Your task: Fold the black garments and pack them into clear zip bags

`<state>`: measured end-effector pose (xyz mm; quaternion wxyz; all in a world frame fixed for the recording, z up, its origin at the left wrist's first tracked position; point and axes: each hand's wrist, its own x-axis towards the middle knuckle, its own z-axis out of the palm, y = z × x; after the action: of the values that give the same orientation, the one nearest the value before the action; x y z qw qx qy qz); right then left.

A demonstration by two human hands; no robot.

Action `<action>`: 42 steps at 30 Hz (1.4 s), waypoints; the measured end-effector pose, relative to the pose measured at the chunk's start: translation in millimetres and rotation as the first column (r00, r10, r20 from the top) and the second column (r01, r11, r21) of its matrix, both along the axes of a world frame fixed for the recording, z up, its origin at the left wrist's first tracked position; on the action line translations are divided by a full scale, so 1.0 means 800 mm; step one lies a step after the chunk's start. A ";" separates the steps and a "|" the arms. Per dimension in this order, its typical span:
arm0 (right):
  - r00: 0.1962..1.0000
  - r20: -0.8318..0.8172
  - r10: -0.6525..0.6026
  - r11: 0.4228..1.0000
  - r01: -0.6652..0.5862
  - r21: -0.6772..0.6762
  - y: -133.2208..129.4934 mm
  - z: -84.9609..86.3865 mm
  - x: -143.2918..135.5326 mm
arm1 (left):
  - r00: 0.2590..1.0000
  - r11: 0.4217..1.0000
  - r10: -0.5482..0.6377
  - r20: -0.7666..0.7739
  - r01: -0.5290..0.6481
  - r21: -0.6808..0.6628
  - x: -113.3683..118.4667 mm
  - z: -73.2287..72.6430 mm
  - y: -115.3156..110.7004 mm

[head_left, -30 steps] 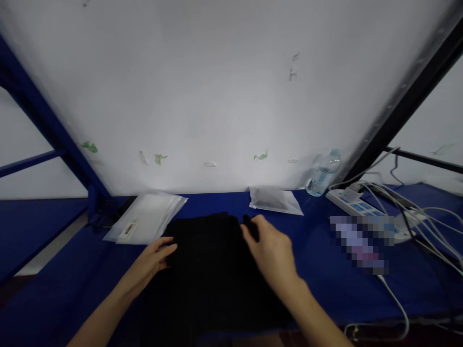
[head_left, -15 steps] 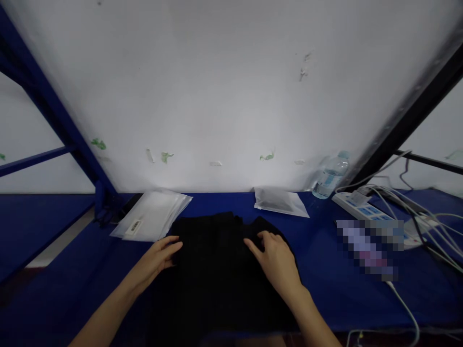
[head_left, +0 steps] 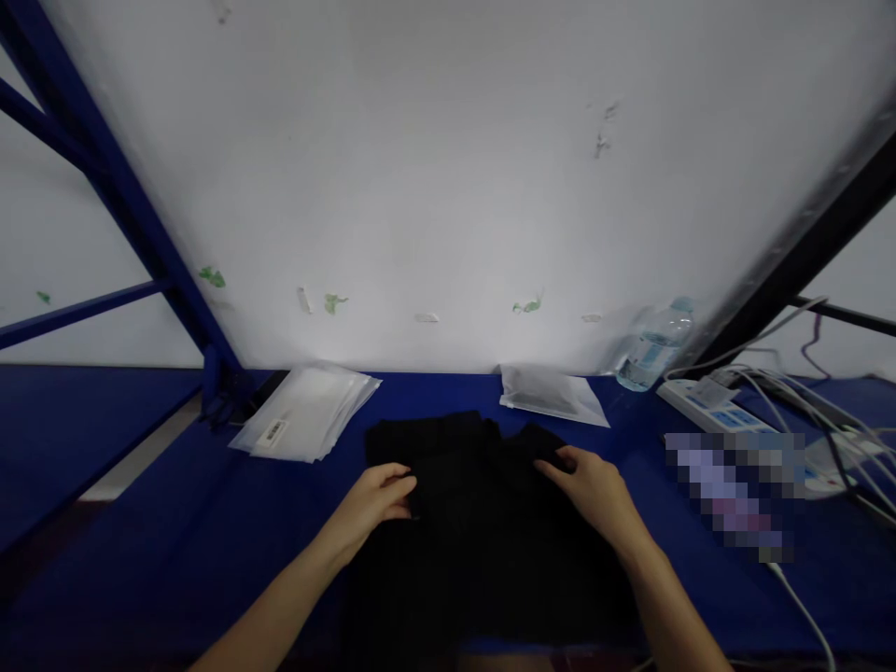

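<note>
Here, blue tabletop (head_left: 189, 541) against white wall (head_left: 434, 187) — black cloth (head_left: 483, 551) between right fingers (head_left: 575, 458), left fingers (head_left: 398, 489) — grip unclear

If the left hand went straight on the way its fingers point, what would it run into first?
Most likely the black cloth: the fingertips of the left hand are at or just over it, though the dark fabric makes depth hard to judge.

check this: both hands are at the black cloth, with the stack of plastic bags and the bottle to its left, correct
Not quite: the head view shows the bottle to the right of the black cloth, not left. The left hand and right hand are at the cloth, and the stack of plastic bags is to its left.
</note>
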<state>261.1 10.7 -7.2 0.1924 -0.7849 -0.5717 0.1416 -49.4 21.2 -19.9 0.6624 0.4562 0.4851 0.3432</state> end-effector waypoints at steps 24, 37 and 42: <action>0.884 0.014 0.467 0.796 -0.427 0.429 -0.078 -0.014 -0.153 | 0.992 0.994 -0.104 -0.070 0.101 -0.034 -0.003 0.011 0.001; 0.918 -0.352 0.181 0.983 -0.158 0.093 -0.016 -0.025 -0.115 | 0.784 0.861 0.234 -0.575 0.108 0.497 -0.033 0.033 0.037; 0.906 -0.379 0.186 0.981 -0.149 0.124 -0.017 -0.035 -0.111 | 0.556 0.828 0.454 -0.697 0.025 0.560 -0.107 0.042 0.121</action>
<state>172.3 -3.1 -34.8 0.3251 -0.6795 -0.5932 0.2841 -134.8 117.8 14.1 0.1733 0.6528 0.6763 0.2941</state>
